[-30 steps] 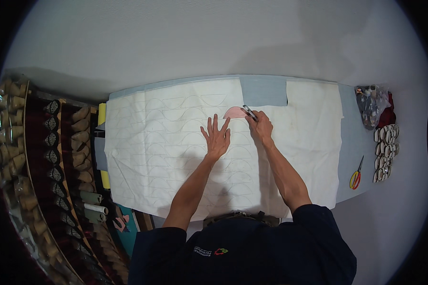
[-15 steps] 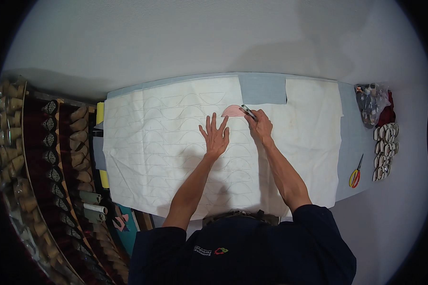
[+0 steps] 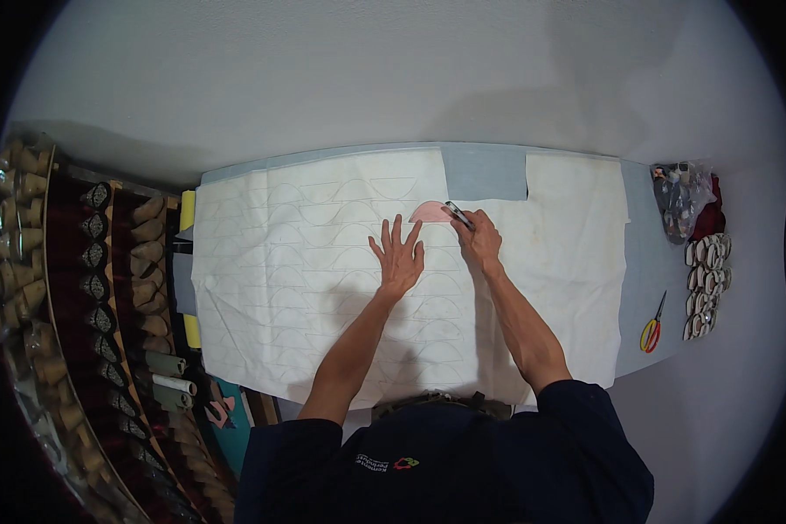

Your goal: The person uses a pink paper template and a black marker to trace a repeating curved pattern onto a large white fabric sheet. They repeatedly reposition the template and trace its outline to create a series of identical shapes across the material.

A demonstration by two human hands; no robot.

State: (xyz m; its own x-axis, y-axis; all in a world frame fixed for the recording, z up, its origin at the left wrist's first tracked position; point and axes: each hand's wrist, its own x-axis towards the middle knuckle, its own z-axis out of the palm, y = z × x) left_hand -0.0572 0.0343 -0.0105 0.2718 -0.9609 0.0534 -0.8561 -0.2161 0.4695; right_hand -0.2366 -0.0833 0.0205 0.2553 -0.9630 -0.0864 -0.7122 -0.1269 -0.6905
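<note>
A large white cloth (image 3: 323,288) marked with rows of curved outlines covers the blue-grey table (image 3: 646,262). My left hand (image 3: 399,256) lies flat on the cloth with its fingers spread. Just beyond its fingertips sits a pink half-round template (image 3: 430,212). My right hand (image 3: 478,239) is closed around a dark pen-like marking tool (image 3: 457,214), its tip at the template's right edge. A rectangular gap in the cloth's far edge shows the bare table (image 3: 485,172).
Orange-handled scissors (image 3: 651,328) lie on the table's right edge. Beside them stand several tape rolls (image 3: 706,284) and a bag of small items (image 3: 679,199). Racks of thread cones and trims (image 3: 79,288) fill the left side. A pale wall rises behind the table.
Both hands and the template hold nearly the same place; only a slight shift of the right hand with the tool.
</note>
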